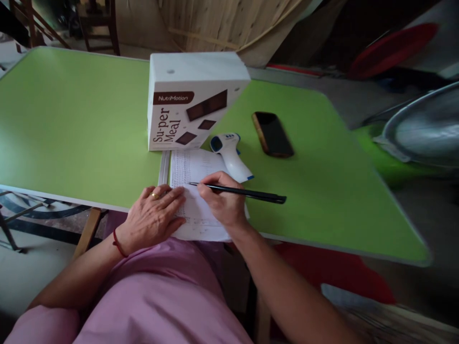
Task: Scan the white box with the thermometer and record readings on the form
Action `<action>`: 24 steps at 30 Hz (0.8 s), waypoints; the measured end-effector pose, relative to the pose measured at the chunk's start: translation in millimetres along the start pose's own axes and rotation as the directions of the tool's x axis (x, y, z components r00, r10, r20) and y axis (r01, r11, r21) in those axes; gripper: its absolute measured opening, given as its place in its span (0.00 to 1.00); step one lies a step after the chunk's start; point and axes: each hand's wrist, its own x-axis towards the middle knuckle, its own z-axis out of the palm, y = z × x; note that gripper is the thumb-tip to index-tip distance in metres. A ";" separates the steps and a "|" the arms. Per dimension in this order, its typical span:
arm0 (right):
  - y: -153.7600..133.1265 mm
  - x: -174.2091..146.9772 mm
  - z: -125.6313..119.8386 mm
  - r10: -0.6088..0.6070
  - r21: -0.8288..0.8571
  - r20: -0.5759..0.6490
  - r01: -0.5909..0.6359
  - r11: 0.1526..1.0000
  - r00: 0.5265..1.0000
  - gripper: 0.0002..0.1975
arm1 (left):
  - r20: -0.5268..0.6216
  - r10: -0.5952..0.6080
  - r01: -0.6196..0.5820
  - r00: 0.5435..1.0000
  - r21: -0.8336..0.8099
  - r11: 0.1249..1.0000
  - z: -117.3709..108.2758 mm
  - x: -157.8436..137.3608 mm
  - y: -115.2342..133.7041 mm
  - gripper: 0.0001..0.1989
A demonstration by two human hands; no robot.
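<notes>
My right hand (226, 199) grips a black pen (256, 193), its tip over the paper sheet (204, 212). The sheet carries rows of small writing, too fine to read. Flat on the paper's left edge and the table lies my left hand (156, 213), fingers stretched out, a ring on one finger and a red string at the wrist. Just beyond the right hand, a white and blue infrared thermometer (231, 155) rests on the paper's upper right. A white box (201, 74) marked "NutriMotion Su-per Meal" stands at the paper's far edge.
A smartphone (273, 134) lies face up to the right of the thermometer. All this is on a green folding table (82, 124) with a metal seam near the paper. Past its right edge are a green tub (387, 157) and a red basin (394, 50). A wooden chair (98, 24) stands behind.
</notes>
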 end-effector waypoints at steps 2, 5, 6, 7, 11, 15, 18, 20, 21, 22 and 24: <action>1.1 -2.5 0.5 -0.057 -0.044 -0.010 0.056 0.997 0.998 0.08 | 0.006 0.001 0.000 1.000 -0.004 1.000 -0.7 0.7 0.6 0.22; 3.5 -4.8 0.5 -0.100 -0.102 -0.001 0.099 0.990 0.995 0.09 | 0.031 -0.006 0.006 1.000 -0.008 1.000 -1.6 2.1 1.4 0.22; 4.3 -5.1 0.4 -0.103 -0.116 0.003 0.102 0.988 0.995 0.09 | 0.039 -0.008 0.008 0.999 -0.010 1.000 -1.8 2.6 1.6 0.22; 5.0 -5.3 0.4 -0.104 -0.125 0.007 0.104 0.987 0.995 0.09 | 0.047 -0.010 0.010 0.999 -0.012 1.000 -1.9 2.9 1.7 0.22; 7.1 -5.4 0.7 -0.120 -0.122 0.015 0.121 0.985 0.993 0.09 | 0.053 -0.008 0.009 0.999 -0.018 1.000 -2.3 2.8 1.6 0.22; 9.4 -5.5 0.7 -0.138 -0.118 0.028 0.140 0.983 0.990 0.09 | 0.035 0.000 0.000 0.999 -0.017 1.000 -2.6 2.3 1.4 0.22; 11.4 -5.5 0.5 -0.139 -0.129 0.046 0.144 0.981 0.989 0.09 | 0.044 0.000 0.001 0.999 -0.018 1.000 -2.7 2.7 1.3 0.22; 12.2 -5.4 0.6 -0.139 -0.139 0.060 0.146 0.979 0.988 0.09 | 0.052 -0.004 0.005 0.999 -0.017 1.000 -2.5 3.2 1.2 0.22; 12.3 -5.4 0.6 -0.141 -0.142 0.064 0.149 0.979 0.988 0.09 | 0.053 -0.005 0.006 0.999 -0.017 1.000 -2.3 3.3 1.1 0.22; 12.3 -5.4 0.7 -0.142 -0.144 0.067 0.150 0.978 0.988 0.09 | 0.053 -0.007 0.008 0.999 -0.017 1.000 -2.2 3.5 1.1 0.22; 12.0 -5.5 0.7 -0.142 -0.149 0.067 0.151 0.977 0.988 0.09 | 0.054 -0.009 0.010 0.999 -0.018 1.000 -2.0 3.6 1.1 0.22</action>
